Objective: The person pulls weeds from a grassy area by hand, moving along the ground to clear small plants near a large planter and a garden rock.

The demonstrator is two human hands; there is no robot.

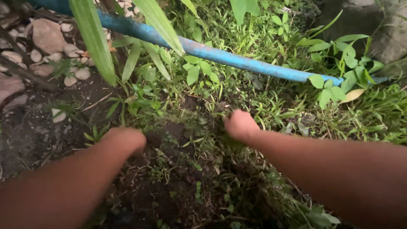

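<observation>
1. Left hand (124,140) reaches down to the dark soil (169,140); its grip is curled under, fingers hidden, so I cannot tell what it holds.
2. Right hand (241,125) is closed in a fist around a blurred tuft of weeds (199,121) between both hands.
3. A blue pipe (220,55) lies across the grass beyond.

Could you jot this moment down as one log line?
left hand: fisted in weeds | right hand: fisted on grass clump | blue pipe behind
</observation>
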